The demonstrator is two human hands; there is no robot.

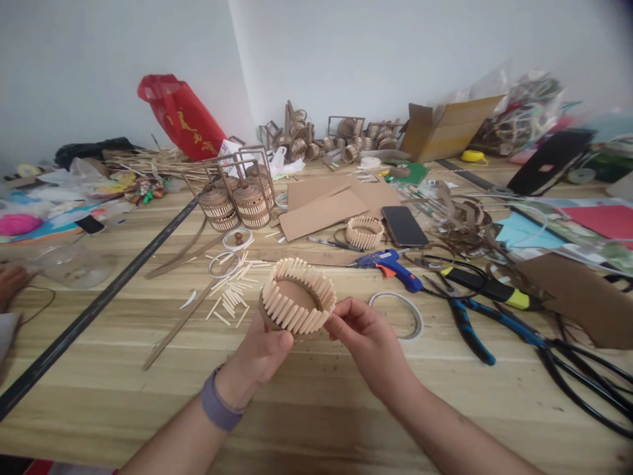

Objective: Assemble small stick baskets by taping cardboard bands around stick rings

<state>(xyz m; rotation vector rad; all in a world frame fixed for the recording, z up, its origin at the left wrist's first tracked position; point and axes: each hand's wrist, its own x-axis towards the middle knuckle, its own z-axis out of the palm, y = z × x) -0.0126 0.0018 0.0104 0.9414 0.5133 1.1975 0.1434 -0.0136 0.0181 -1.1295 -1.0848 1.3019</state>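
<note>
I hold a round cardboard ring clad with short pale wooden sticks (297, 302) above the wooden table (316, 396). My left hand (260, 359) grips it from below on the near left, thumb against the sticks. My right hand (363, 336) pinches its right rim with closed fingers. A purple band sits on my left wrist (217, 404). Loose sticks (230, 297) lie scattered just left of the ring. A second, smaller stick ring (364, 232) rests farther back.
A blue glue gun (390, 265), a phone (404, 225), blue-handled pliers (469, 323), a tape ring (398, 313) and black cables (583, 376) lie to the right. Cardboard sheets (321, 208), stick lanterns (237, 198), a red bag (180, 115) stand behind. Another person's hand (10, 280) shows at far left.
</note>
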